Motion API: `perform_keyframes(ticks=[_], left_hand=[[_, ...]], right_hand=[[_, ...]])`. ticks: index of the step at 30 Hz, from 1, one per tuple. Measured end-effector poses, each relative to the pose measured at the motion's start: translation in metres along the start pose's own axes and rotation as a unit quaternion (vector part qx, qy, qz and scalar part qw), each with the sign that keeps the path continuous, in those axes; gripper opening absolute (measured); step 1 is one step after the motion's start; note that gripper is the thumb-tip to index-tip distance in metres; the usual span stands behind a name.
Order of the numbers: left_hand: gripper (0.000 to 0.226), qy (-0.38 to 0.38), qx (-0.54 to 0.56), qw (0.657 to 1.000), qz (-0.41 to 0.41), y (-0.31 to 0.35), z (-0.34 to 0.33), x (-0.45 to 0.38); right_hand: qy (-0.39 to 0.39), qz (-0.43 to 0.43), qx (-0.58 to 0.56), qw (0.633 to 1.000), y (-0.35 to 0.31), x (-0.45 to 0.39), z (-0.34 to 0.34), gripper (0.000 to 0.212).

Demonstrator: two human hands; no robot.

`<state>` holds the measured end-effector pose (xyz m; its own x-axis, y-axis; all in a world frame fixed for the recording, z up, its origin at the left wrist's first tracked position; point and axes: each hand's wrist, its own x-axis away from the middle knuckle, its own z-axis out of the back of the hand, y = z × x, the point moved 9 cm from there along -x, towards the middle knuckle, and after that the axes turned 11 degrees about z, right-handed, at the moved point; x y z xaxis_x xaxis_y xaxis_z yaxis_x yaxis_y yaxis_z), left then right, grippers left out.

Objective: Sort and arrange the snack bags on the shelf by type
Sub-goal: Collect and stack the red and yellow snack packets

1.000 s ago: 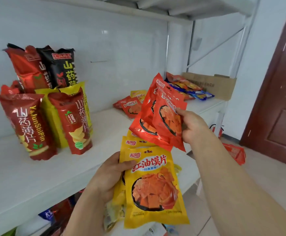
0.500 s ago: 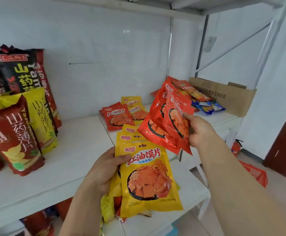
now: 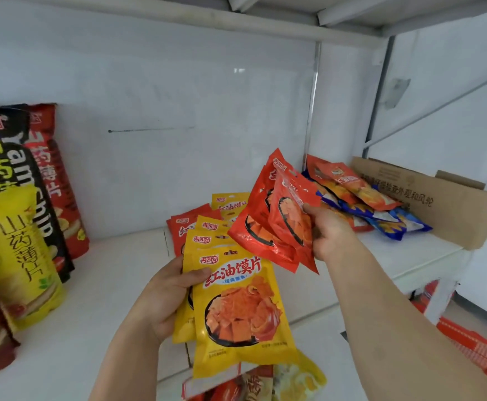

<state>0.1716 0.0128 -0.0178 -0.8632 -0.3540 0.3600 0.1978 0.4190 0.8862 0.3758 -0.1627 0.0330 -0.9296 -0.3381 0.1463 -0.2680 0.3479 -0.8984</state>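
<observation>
My left hand (image 3: 167,296) grips a stack of yellow snack bags (image 3: 236,308) by their left edge, low and central, above the front of the white shelf (image 3: 115,273). My right hand (image 3: 329,233) holds a fan of red snack bags (image 3: 277,218) by their right side, slightly higher and further in. Behind both stacks, more red and yellow bags of the same kind (image 3: 196,224) lie flat on the shelf. Tall yam-chip bags stand at the left: a yellow one (image 3: 16,253), a black one (image 3: 10,166) and a red one (image 3: 54,175).
A pile of orange and blue snack bags (image 3: 364,204) lies at the shelf's right end beside a cardboard box (image 3: 445,204). More bags show on the lower shelf (image 3: 259,383). A red basket (image 3: 474,348) sits on the floor at the right. Another shelf board runs overhead.
The view has swung rightward along the shelf, pushing the yam-chip bags to the left edge. My right hand has carried the red bags further in toward the bags lying flat.
</observation>
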Motion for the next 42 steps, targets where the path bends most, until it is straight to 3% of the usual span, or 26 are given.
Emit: perform_keyframes(ticks=[15,23,28,31,35,37,39,42], left_hand=[[0.035,0.125,0.018,0.992,-0.011,0.029,0.036,-0.055],[0.032,0.251,0.026,0.967,-0.032,0.03,0.062,-0.053],[0.031,0.286,0.047,0.956,-0.04,0.032,0.068,-0.048],[0.03,0.286,0.052,0.956,-0.045,0.038,0.057,-0.053],[0.026,0.294,0.067,0.951,-0.06,0.051,0.049,-0.064],[0.027,0.302,0.073,0.948,-0.064,0.057,0.049,-0.072],[0.028,0.306,0.078,0.946,-0.068,0.06,0.047,-0.083],[0.024,0.31,0.074,0.945,-0.077,0.063,0.041,-0.1]], right_hand=[[-0.071,-0.057,0.045,0.995,0.035,-0.123,-0.05,0.018],[-0.079,-0.055,0.081,0.992,0.061,-0.185,-0.068,0.013],[-0.08,-0.048,0.1,0.991,0.072,-0.206,-0.073,0.003],[-0.077,-0.006,0.113,0.991,0.064,-0.21,-0.078,0.008],[-0.06,0.133,0.189,0.971,0.035,-0.209,-0.077,0.023],[-0.081,0.174,0.223,0.956,0.024,-0.201,-0.079,0.018],[-0.109,0.211,0.3,0.924,0.013,-0.187,-0.08,0.01],[-0.111,0.28,0.41,0.861,0.002,-0.169,-0.076,0.026]])
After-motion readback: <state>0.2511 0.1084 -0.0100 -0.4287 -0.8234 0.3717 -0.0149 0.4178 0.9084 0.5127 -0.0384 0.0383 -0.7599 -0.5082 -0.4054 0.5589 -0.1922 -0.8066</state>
